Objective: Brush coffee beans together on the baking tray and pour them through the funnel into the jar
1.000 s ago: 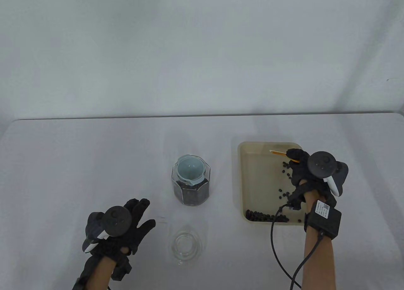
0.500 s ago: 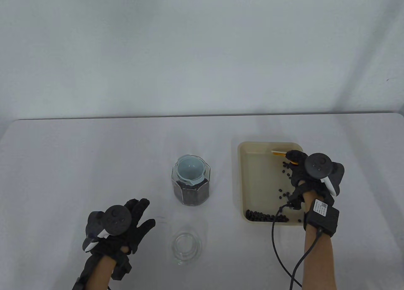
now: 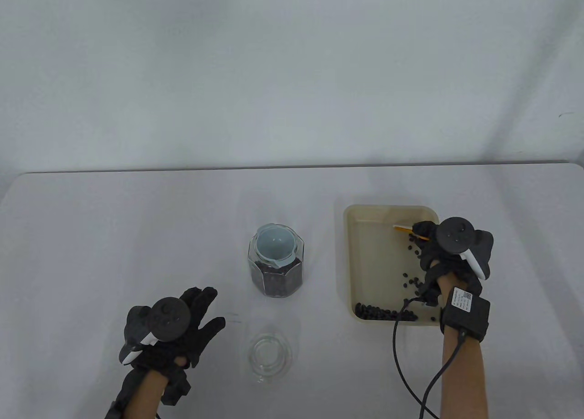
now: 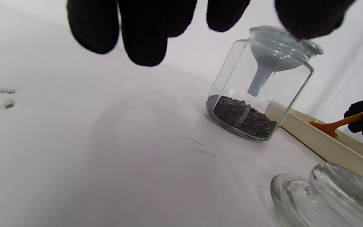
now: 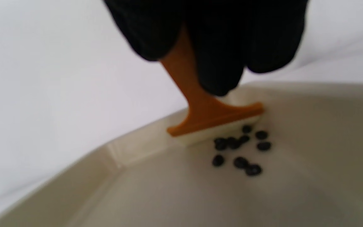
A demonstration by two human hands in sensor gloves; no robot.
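My right hand grips an orange-handled brush over the far right part of the cream baking tray. In the right wrist view the brush stands with its pale edge just behind a small cluster of coffee beans. More beans lie in a row along the tray's near edge. The glass jar, with a pale blue funnel in its mouth, holds beans at its bottom. My left hand rests flat on the table, fingers spread, holding nothing.
A clear glass lid lies on the table in front of the jar, right of my left hand. A black cable runs from my right wrist over the tray's near edge. The table's far edge meets a white backdrop.
My right hand has drawn the brush slightly toward me and to the right along the tray's far side. The left hand, jar and lid have not moved.
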